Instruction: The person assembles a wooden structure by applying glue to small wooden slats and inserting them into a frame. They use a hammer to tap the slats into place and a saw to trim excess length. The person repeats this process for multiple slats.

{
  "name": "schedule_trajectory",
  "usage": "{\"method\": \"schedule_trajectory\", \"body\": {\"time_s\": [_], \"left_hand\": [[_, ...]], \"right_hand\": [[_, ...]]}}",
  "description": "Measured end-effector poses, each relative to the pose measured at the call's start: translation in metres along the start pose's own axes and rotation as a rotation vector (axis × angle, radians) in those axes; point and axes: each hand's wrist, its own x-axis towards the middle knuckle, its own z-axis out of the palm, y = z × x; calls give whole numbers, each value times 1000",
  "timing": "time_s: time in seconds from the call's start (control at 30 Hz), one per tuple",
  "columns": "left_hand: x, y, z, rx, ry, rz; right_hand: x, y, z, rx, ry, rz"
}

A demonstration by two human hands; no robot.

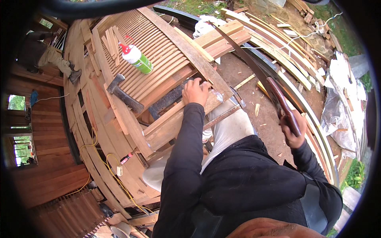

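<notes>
My right hand is wrapped round the dark wooden handle of a handsaw, its long brown blade slanting up and away to the left. The saw is held off to the right, apart from the louvred wooden frame. At the near end of that frame, my left hand grips the wood with bent fingers, beside a dark grey strip. A metal bar clamp sits at the frame's corner by my knee. On the slats lie a hammer and a white-and-green glue bottle with a red cap.
Wooden planks make up the decking on the left, where a yellow cord snakes. Another person's leg shows at far left. Long timber strips and clear plastic sheeting lie to the right.
</notes>
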Motion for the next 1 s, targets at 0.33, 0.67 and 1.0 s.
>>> {"method": "schedule_trajectory", "body": {"time_s": [0.33,0.67,1.0], "left_hand": [[35,10,-3,-389,90,-222],[25,-9,-1,-148,-321,-43],[-18,3,5,-74,-54,141]], "right_hand": [[68,44,63,-17,-122,-150],[159,89,135,-79,-203,-356],[286,107,260,-313,-229,-662]]}}
